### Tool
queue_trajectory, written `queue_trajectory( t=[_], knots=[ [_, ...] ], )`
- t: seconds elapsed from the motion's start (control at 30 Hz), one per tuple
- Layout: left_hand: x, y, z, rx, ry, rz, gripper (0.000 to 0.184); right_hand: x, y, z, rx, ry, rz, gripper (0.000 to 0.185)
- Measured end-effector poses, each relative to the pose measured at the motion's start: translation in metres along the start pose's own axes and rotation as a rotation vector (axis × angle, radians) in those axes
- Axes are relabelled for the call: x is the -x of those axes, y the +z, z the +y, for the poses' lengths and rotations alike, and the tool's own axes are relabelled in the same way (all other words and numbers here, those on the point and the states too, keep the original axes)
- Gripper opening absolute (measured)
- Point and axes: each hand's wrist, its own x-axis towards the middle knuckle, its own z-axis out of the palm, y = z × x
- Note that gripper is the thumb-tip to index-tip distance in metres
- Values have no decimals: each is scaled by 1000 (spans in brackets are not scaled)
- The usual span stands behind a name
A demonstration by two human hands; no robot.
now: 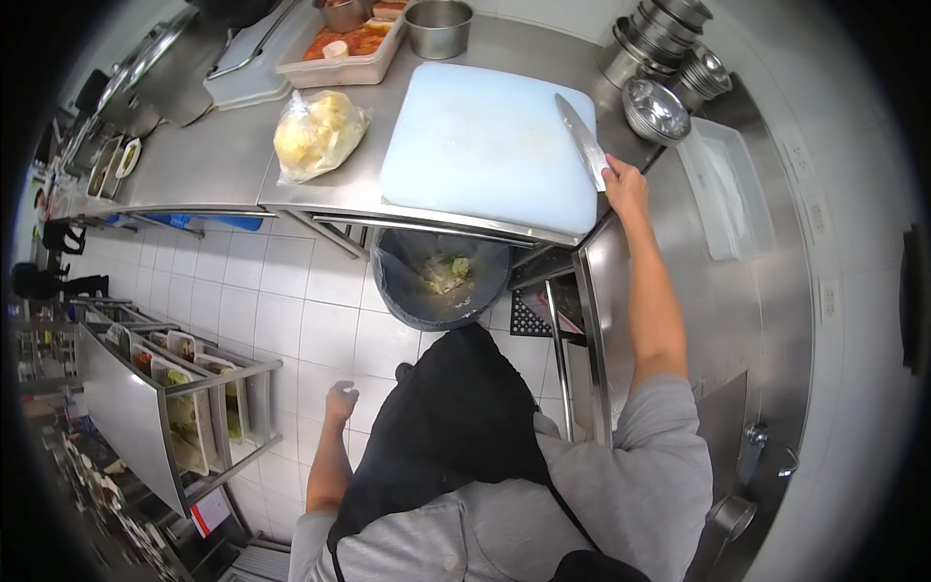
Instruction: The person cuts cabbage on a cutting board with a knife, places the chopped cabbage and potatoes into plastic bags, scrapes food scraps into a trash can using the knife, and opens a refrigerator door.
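My right hand [627, 186] is closed round the handle of a kitchen knife [580, 138]. Its blade lies over the right edge of a pale blue cutting board [475, 145], pointing away from me. My left hand [339, 402] hangs low beside my body, above the tiled floor, with its fingers curled in and nothing visible in them. Left of the board sits a clear plastic bag [318, 138] of pale yellow pieces. Beneath the counter's front edge stands a lined waste bin [388, 281] with green and whitish scraps inside.
At the back are a tub [330, 68] of reddish food and a steel pot [438, 29]. Stacked steel bowls [658, 109] and a white plastic container [722, 189] stand at the right. A metal rack [131, 412] with food containers is on the left.
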Motion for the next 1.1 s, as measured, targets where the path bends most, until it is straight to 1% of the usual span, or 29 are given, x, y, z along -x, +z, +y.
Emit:
queue_trajectory(
  t=[0.07, 0.13, 0.2, 0.3, 0.37, 0.43, 0.53, 0.6, 0.63, 0.73, 0.77, 0.87, 0.9, 0.93, 1.0, 1.1],
  knots=[
    [0, 1, -16, 20, -18, 21, 45, -6, 14, -12, 14, -70, -59, 37],
    [12, 4, -11, 81, -64, 16, 46, 20, 23, -43, 31, -170, -154, 36],
    [18, 11, -21, 57, -92, 8, 46, 57, 29, -77, -26, -243, -307, 36],
    [20, 17, -31, 43, -88, 28, 45, 54, 43, -83, -115, -338, -335, 36],
    [31, 17, -34, 34, -79, 40, 45, 18, 48, -83, -214, -188, -231, 35],
    [39, 11, -21, 24, -60, 51, 44, -22, 43, -88, -32, -133, -174, 35],
    [49, 8, -15, 45, -93, 73, 43, -69, 63, -95, 5, -220, -178, 35],
    [56, 8, -11, 16, -110, 76, 42, -86, 82, -104, -53, -261, -207, 37],
    [58, 8, -9, -1, -115, 75, 42, -90, 89, -105, -82, -277, -217, 38],
    [60, 10, -9, 47, -115, 81, 42, -72, 96, -115, -125, -472, -312, 38],
    [60, 11, -12, 37, -109, 81, 42, -63, 89, -122, -102, -421, -413, 38],
    [53, 12, -15, 30, -101, 80, 42, -75, 88, -122, -100, -346, -348, 37],
    [58, 8, -10, 37, -113, 72, 42, -87, 92, -122, -129, -252, -300, 37],
    [60, 9, -9, 45, -127, 65, 42, -99, 94, -123, -105, -239, -295, 37],
    [58, 12, -17, 41, -73, 103, 41, -120, 102, -127, -64, -211, -286, 37],
    [55, 17, -32, 13, -33, 138, 42, -129, 105, -140, -51, -291, -332, 37]
  ],
)
